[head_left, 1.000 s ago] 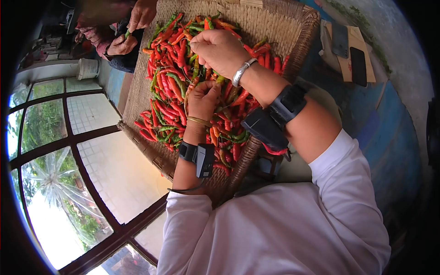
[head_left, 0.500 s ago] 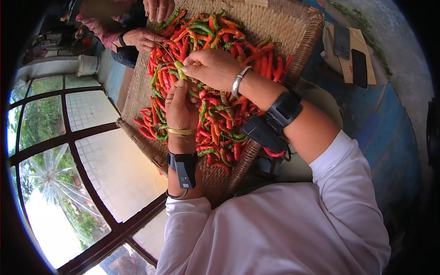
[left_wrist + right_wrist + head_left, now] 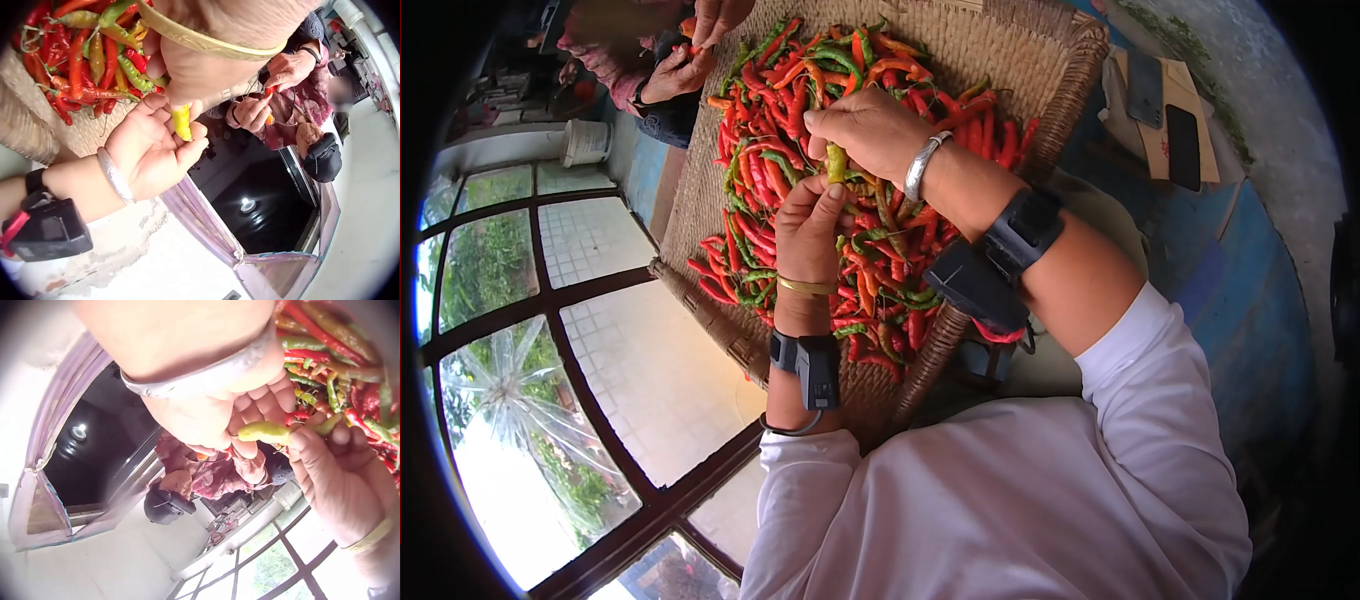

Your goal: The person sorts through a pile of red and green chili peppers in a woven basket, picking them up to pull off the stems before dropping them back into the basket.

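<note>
A yellow-green chili pepper is between my two hands, above a heap of chilies. My left hand pinches it between thumb and fingers, as the right wrist view also shows at the pepper's body. At the stem end, my right hand has its thumb and forefinger closed on it, the other fingers loosely bent. Beneath both hands lie red, orange and green chilies. They are piled on a woven tray with a thick braided rim.
Across the tray, another person's hands hold a small orange-red chili. Two phones lie on cardboard at the right. A paned window runs along the left, with a white bucket behind it.
My left hand has come up from the heap with the yellow-green chili, and my right hand has met it there. The other person's hands reached to the heap and drew back.
</note>
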`<state>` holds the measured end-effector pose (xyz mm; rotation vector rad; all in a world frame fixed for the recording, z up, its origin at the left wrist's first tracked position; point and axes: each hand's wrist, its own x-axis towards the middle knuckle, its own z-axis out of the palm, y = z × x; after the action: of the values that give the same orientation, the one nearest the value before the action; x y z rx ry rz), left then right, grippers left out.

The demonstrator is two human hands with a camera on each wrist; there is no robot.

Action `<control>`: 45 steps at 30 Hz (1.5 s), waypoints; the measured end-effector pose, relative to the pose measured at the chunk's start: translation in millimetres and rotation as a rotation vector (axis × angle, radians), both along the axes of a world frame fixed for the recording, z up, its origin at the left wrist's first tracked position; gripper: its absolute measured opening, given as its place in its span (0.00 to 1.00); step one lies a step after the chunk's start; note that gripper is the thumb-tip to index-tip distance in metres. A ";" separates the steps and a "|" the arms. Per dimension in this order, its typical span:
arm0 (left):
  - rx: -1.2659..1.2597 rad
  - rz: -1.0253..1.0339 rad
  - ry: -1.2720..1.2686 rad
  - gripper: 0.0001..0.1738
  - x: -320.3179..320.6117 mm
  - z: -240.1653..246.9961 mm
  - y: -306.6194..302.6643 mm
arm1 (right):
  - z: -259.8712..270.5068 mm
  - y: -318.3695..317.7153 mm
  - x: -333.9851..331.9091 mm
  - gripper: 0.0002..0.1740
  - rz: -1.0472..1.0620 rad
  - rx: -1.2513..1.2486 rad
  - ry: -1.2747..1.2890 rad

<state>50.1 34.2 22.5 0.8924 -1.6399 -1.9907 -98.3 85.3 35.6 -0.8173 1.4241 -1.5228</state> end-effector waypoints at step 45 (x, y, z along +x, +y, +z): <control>-1.373 -0.341 -0.542 0.13 -48.5 -31.1 22.4 | 11.0 4.2 -10.4 0.12 -0.321 -0.106 -0.221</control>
<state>1.6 56.6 -8.6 0.5629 -2.8843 -0.3126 -108.6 89.5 46.6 -0.4767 1.3640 -1.8817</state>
